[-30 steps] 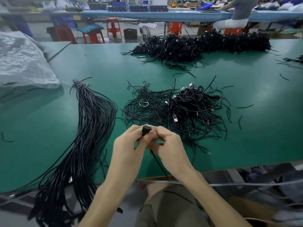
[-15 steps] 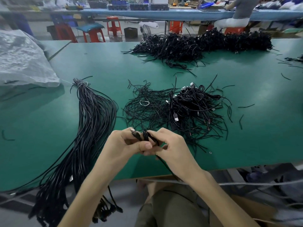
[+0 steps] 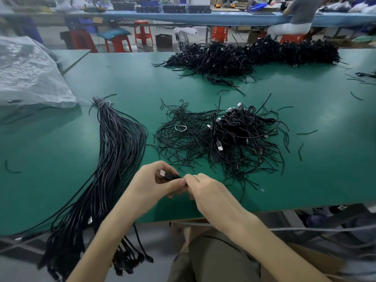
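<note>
Both hands meet just above the near edge of the green table (image 3: 61,159). My left hand (image 3: 152,186) holds a small coiled black USB cable (image 3: 169,177), its metal plug tip showing between thumb and fingers. My right hand (image 3: 207,192) pinches the same cable from the right, fingertips touching the left thumb. The rest of the cable is hidden inside the two hands.
A long tied bundle of black cables (image 3: 114,151) lies left and hangs over the table edge. Thin black ties (image 3: 183,139) and a heap of coiled USB cables (image 3: 244,133) lie ahead. A larger cable pile (image 3: 254,53) and a plastic bag (image 3: 26,74) sit farther off.
The hands dropped slightly toward the table edge and turned the coiled cable; the loose cable end that hung below them is now gathered out of sight.
</note>
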Available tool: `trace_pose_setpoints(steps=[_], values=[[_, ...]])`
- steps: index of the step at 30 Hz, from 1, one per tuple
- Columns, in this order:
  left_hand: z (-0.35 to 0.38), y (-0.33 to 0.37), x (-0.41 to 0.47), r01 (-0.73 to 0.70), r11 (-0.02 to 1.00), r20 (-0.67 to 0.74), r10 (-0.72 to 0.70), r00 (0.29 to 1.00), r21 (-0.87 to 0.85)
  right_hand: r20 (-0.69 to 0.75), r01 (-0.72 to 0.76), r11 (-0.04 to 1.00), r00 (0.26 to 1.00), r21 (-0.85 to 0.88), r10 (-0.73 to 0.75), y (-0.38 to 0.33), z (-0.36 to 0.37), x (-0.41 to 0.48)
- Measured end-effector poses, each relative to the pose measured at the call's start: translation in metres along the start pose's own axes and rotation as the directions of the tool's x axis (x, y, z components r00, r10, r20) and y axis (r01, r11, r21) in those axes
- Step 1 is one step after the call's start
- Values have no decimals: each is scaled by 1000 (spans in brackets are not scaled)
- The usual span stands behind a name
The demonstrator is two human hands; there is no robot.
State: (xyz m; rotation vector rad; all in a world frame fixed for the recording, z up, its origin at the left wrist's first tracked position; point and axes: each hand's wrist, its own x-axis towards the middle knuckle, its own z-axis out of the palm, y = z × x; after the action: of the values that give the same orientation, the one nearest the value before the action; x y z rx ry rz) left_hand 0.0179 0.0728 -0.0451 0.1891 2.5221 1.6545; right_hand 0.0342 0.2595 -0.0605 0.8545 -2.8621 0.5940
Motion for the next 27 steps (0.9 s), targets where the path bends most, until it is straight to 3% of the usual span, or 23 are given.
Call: trace_pose_setpoints(steps=[3,6,12,17,22,24,27], values=[[-4,0,1,-51,968,104,26,994,245,20,57,998,998,-34,-56,7,-1,2],[-4,3,4,-165,864,175,91,980,475,27,129,986,992,-109,-126,11,-2,6],[5,9,5,-207,756,298,16,954,622,-159,136,970,973,-200,-169,10,-5,11],[13,1,5,-159,742,239,-1,971,651,-149,107,977,980,-182,-135,14,-1,17],[14,-11,9,-166,699,120,116,986,696,-23,79,986,996,-144,-83,20,0,27],[11,-16,12,-150,729,37,169,985,668,-19,-15,996,1000,-86,14,20,-8,33],[-2,-29,16,-96,866,-126,180,976,491,-208,-154,982,963,106,173,27,-24,35]])
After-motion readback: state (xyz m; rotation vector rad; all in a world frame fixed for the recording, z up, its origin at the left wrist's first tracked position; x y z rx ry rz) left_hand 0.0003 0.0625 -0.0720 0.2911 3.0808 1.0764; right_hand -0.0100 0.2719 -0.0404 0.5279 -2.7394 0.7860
